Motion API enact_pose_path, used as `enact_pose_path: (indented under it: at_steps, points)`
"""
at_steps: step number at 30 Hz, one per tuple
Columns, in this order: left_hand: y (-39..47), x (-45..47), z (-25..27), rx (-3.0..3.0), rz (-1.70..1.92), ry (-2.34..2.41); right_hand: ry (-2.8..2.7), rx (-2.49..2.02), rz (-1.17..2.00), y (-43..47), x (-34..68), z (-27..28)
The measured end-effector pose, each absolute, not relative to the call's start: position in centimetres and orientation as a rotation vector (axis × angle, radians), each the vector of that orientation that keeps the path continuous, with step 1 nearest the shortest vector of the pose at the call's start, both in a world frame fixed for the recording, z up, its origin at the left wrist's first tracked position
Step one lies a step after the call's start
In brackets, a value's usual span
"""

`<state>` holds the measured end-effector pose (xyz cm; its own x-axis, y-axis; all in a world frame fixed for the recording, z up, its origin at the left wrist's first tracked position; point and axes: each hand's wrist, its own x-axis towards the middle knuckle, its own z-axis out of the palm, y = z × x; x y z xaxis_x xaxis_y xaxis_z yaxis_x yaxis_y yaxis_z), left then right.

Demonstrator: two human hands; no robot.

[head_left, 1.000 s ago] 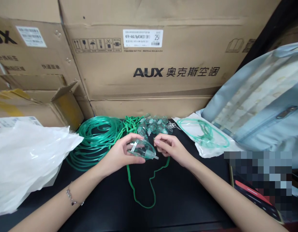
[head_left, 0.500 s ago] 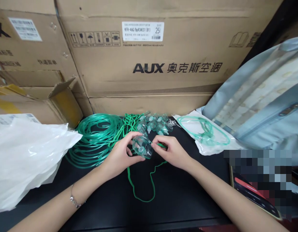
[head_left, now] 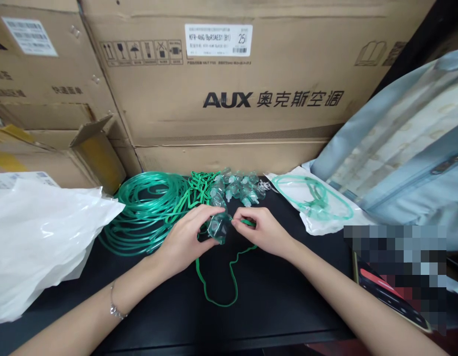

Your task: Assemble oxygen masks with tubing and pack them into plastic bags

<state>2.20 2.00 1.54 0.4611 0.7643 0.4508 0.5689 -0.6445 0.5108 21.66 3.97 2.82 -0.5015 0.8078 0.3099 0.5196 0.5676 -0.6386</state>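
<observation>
Centre frame, the mask (head_left: 219, 229), rounded, see-through and faintly green, is held in the left hand (head_left: 185, 231); the right hand (head_left: 264, 231) pinches the thin, bright green strap (head_left: 234, 283), looping slack below over the worktop (head_left: 284, 301).

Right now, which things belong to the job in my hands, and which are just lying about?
Likely the job:
held clear green plastic mask
long narrow green strap
coiled green plastic tubing
piled clear plastic masks

Likely lying about:
brown cardboard AUX box
pale blue zippered fabric
</observation>
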Motion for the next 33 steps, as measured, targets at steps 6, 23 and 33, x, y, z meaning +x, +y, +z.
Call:
enact_pose_path:
  at_steps: [6,23,33]
  points:
    - [2.1,2.0,2.0,2.410,0.923,1.043,-2.245,-1.038,0.647,3.9,21.7,2.9]
    - [2.5,2.0,1.7,2.110,0.859,0.907,-2.472,-0.783,0.501,4.0,22.2,3.1]
    - [2.0,2.4,1.3,2.009,0.929,0.923,-2.332,-0.889,0.503,4.0,21.9,2.8]
